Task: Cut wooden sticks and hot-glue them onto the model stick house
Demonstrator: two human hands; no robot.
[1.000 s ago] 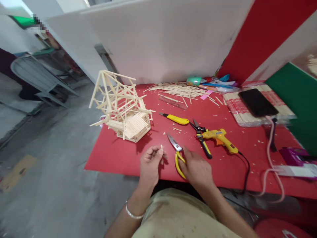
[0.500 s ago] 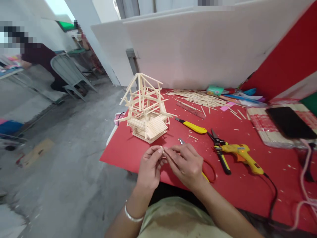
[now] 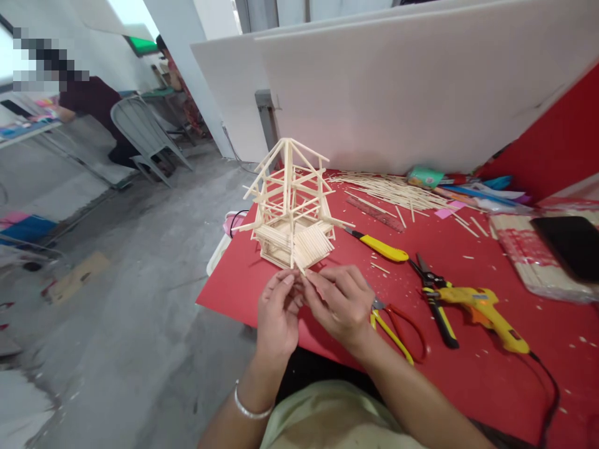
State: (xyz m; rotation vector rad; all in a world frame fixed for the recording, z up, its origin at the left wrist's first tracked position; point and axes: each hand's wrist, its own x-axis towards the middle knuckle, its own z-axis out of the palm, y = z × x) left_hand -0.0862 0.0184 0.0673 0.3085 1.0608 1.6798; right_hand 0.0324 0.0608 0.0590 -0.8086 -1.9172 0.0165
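A pale wooden stick model house [image 3: 306, 243] with an open roof frame stands near the table's left edge. Just in front of it, both my hands meet with fingers pinched. Between thumb and fingertips, my right hand [image 3: 339, 302] grips a short wooden stick [image 3: 301, 269], whose tip points towards the model's front. My left hand [image 3: 279, 308] is closed beside it, fingertips almost touching the right ones; what it pinches, if anything, is hidden. Pliers with red and yellow handles [image 3: 397, 337] lie by my right wrist, partly covered by it.
On the red table [image 3: 224, 284] lie a yellow utility knife [image 3: 384, 247], black-and-yellow cutters [image 3: 437, 305] and a corded yellow glue gun [image 3: 491, 312]. Loose sticks [image 3: 388, 187] are heaped behind. A phone [image 3: 571, 243] rests on bagged sticks at right. A person sits far left.
The view has shifted, so the table and model appear further right. My hands are closer to the model's front, and the short stick shows more plainly; more of the pliers is uncovered.
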